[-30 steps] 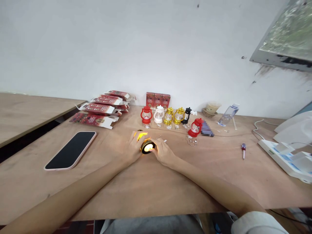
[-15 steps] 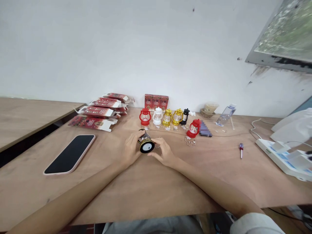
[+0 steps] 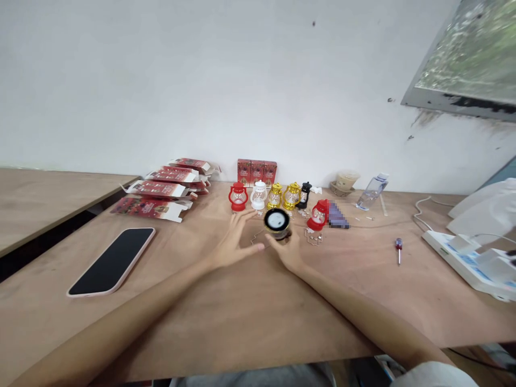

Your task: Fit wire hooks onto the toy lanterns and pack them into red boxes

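1 gold lantern (image 3: 277, 223), unlit, round white base facing camera.

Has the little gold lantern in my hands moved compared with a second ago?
Yes. The gold lantern has gone right and away from you, toward the row of lanterns. Only the right hand holds it now; the left hand lies open beside it.

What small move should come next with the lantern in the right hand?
Probably set it upright in the row: the right hand holds the gold lantern base toward the camera, unlit, just before the standing lanterns, while the left hand rests open on the table.
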Available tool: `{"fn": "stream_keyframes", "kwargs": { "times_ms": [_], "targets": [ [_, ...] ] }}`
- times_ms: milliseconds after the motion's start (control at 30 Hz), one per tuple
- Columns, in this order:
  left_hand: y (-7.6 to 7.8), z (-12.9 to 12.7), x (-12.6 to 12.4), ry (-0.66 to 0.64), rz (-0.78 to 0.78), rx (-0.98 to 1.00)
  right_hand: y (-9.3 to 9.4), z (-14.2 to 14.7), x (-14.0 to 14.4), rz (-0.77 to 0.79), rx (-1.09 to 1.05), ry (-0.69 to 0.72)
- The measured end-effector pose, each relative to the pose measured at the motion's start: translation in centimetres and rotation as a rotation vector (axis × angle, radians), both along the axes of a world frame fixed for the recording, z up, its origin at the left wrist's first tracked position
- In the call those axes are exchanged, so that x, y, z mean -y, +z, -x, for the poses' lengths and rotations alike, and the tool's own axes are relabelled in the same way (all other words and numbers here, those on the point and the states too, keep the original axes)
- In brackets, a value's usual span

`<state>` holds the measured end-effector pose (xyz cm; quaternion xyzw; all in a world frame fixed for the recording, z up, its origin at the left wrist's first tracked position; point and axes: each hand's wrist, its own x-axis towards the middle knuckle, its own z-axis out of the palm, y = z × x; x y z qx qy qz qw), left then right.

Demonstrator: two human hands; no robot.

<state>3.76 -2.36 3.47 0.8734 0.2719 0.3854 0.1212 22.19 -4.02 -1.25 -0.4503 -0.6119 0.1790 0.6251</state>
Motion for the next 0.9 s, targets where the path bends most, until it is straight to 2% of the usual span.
{"fn": "stream_keyframes", "kwargs": {
  "times_ms": [100,133,233,433,700,900],
  "targets": [
    [0.3,-1.4,-2.2,0.098,-0.034,-0.267,0.1,-2.1,-1.1,0.068,-0.168,-0.111],
    [0.3,-1.9,-2.9,0.088,-0.076,-0.406,0.0,-2.8,-1.4,0.085,-0.188,-0.115],
    [-0.1,-3.7,-4.2,0.023,-0.134,-0.577,-0.2,-4.1,-2.3,0.139,-0.223,-0.084],
    [-1.4,-5.6,-4.7,0.005,-0.260,-0.715,-0.5,-3.8,-2.4,0.227,-0.200,0.057],
    [-1.9,-5.6,-4.8,0.008,-0.399,-0.794,-0.4,-3.8,-2.0,0.203,-0.088,0.058],
    [-2.1,-6.2,-4.1,0.045,-0.411,-0.848,-0.7,-3.7,-1.9,0.206,-0.035,0.086]
  ]
}}
